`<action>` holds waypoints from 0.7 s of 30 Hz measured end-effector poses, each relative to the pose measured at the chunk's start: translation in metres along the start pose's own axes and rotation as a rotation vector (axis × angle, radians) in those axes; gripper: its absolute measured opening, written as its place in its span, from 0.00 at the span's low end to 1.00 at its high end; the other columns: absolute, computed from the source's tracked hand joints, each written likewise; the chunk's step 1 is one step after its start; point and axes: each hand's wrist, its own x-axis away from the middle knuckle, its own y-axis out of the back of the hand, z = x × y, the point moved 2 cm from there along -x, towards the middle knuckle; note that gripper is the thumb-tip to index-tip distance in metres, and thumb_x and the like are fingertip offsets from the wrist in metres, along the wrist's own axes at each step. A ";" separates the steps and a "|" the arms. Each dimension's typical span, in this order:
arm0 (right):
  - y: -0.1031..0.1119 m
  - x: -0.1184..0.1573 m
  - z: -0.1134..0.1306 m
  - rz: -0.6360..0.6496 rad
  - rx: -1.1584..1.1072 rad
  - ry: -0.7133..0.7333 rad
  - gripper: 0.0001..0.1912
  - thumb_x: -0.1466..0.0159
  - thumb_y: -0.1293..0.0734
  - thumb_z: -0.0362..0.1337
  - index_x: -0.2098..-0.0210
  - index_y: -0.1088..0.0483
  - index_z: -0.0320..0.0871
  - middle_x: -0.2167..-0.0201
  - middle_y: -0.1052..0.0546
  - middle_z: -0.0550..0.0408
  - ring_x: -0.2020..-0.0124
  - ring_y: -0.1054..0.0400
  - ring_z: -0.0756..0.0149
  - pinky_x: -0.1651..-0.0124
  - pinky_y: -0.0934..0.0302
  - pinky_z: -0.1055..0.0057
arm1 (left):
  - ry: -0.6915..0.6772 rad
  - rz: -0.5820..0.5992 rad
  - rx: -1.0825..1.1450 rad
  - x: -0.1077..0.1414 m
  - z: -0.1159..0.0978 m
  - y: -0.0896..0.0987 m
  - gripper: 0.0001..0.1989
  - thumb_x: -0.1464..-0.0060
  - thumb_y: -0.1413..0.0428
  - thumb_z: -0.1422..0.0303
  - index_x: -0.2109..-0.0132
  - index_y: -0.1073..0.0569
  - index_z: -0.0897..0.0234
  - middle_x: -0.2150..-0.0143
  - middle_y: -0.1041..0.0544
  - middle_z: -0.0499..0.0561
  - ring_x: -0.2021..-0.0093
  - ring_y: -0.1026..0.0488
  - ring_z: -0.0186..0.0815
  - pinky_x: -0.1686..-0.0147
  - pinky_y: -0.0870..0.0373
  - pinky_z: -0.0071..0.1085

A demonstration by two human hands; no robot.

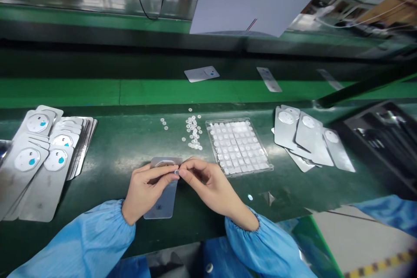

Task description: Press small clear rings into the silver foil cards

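My left hand (146, 189) rests on a grey flat card (163, 202) lying on the green bench, thumb and forefinger pinched at its upper part. My right hand (205, 182) meets it there, fingertips closed on a tiny clear round disc (176, 173). Loose clear discs (193, 132) lie scattered just beyond the hands. A clear tray (239, 145) with rows of such discs sits to the right of them.
A fanned stack of cards with blue-marked round pads (42, 156) lies at the left. Another pile of grey cards (309, 141) lies at the right. Single cards (202, 74) ride on the green belt behind. A dark bin (384, 139) stands far right.
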 end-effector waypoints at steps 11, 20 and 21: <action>-0.018 0.001 -0.001 -0.258 0.283 0.190 0.09 0.28 0.34 0.37 0.65 0.27 0.44 0.70 0.25 0.55 0.72 0.35 0.67 0.69 0.37 0.70 | 0.077 0.040 0.124 0.003 0.004 -0.005 0.28 0.39 0.38 0.69 0.33 0.30 0.60 0.47 0.19 0.55 0.51 0.20 0.42 0.45 0.26 0.36; -0.022 0.000 0.000 -0.306 0.340 0.190 0.09 0.30 0.32 0.36 0.68 0.26 0.44 0.73 0.27 0.57 0.74 0.36 0.68 0.70 0.38 0.71 | 0.152 0.037 0.264 0.006 0.003 -0.007 0.43 0.38 0.37 0.68 0.23 0.49 0.56 0.48 0.18 0.56 0.55 0.19 0.40 0.50 0.23 0.35; -0.021 0.000 0.001 -0.302 0.332 0.179 0.09 0.30 0.31 0.36 0.68 0.26 0.44 0.73 0.27 0.58 0.75 0.36 0.69 0.70 0.39 0.72 | 0.147 0.037 0.285 0.006 0.002 -0.007 0.46 0.38 0.37 0.67 0.22 0.53 0.54 0.50 0.17 0.56 0.58 0.19 0.39 0.53 0.22 0.33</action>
